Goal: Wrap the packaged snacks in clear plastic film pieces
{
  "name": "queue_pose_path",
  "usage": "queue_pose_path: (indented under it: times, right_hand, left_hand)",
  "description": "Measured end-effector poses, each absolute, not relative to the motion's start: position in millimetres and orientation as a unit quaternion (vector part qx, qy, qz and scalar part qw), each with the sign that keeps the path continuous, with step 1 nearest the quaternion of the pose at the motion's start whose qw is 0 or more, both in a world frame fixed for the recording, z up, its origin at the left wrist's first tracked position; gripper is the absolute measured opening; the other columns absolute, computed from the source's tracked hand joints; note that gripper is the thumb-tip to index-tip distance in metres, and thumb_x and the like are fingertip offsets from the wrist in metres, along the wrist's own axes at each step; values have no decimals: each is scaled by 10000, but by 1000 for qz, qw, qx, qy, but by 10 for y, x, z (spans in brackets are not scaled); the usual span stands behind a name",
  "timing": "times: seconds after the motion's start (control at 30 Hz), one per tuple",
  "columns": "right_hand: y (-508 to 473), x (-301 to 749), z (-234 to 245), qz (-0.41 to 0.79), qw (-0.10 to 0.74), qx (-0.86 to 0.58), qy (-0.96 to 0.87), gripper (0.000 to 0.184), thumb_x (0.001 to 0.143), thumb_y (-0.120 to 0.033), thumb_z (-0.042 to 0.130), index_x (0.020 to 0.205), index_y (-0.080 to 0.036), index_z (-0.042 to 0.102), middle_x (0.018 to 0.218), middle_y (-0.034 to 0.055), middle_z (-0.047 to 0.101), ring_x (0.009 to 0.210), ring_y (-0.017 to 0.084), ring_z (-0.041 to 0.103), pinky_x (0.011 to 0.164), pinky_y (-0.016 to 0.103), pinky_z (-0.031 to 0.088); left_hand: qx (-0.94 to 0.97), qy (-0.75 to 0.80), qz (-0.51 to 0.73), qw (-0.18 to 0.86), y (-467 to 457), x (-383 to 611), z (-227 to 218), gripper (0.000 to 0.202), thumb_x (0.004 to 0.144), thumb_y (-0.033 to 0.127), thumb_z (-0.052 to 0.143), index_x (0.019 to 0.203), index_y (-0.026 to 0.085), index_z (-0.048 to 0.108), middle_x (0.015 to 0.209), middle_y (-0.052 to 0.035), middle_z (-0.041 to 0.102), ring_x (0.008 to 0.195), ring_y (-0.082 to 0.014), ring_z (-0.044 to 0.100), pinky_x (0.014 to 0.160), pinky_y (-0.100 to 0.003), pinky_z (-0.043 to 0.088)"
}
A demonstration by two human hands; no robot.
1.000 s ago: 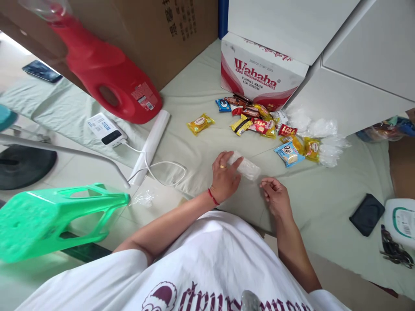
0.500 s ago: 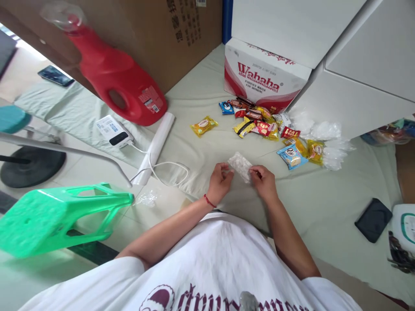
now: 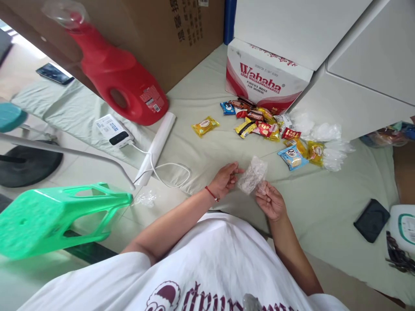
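A crinkled clear plastic bag [image 3: 253,175], folded into a flat rectangle, is held up tilted in front of me. My right hand [image 3: 271,202] pinches its lower right corner between thumb and fingers. At the bag's left edge, my left hand [image 3: 226,180] has its index finger stretched toward the plastic, the other fingers loosely bent. Whether that fingertip touches the bag I cannot tell. Beyond the hands lies a yellow snack packet [image 3: 205,126] by itself. Farther right, several small wrapped snacks are heaped, with a light-blue packet [image 3: 292,157] nearest me.
A Wahaha carton [image 3: 264,80] stands behind the snacks, with crumpled clear bags [image 3: 333,151] at their right. Leftward are a red jug [image 3: 123,77], a power bank [image 3: 113,130] with a white cable, a white roll [image 3: 155,149] and a green stool [image 3: 42,216]. A dark wallet-like item [image 3: 371,220] lies right.
The plastic bag has turned more upright and shifted slightly right and nearer. My right hand has rolled palm-up with its corner; my left index finger has straightened.
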State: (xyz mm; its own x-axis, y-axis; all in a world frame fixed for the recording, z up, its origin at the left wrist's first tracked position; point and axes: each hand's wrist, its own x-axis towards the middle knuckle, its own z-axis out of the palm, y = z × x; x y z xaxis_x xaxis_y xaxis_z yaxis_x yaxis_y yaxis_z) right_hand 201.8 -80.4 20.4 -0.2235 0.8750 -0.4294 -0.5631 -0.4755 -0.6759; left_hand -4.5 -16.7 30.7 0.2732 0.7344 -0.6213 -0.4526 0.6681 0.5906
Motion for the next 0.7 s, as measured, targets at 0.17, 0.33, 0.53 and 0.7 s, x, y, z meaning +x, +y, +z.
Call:
queue_pose_path:
  times: [0.17,0.33,0.53,0.7]
  right_hand:
    - [-945,2123,195,800,421,-375,-203,460,632,-446,935,754,-216,556,618,-79,324,517,43,104,424,148,124]
    - [-965,2146,191,803,403,-379,-224,433,681,-459,912,758,-207,568,629,-80,304,512,38,107,430,147,116]
    - [-924,2237,278,611,414,-560,-376,412,814,-610,783,923,-226,681,728,-21,499,526,87,292,476,235,304]
    - [-809,2174,442,192,375,-614,-667,548,811,-536,809,1257,-242,683,1264,118,654,1084,285,579,996,480,479]
  left_hand:
    - [211,436,324,813,-89,-59,373,595,657,656,854,979,179,703,883,-34,654,493,-34,293,417,-204,84]
    - [362,410,358,757,-138,-1,450,599,662,701,843,916,185,677,741,31,533,609,-81,390,511,-214,247]
    - [402,490,406,658,-209,77,323,479,742,617,757,700,190,546,639,64,415,628,-97,339,603,-259,281]
    - [446,501,405,621,-287,171,304,432,815,567,663,664,185,528,630,53,412,646,-106,350,623,-270,284]
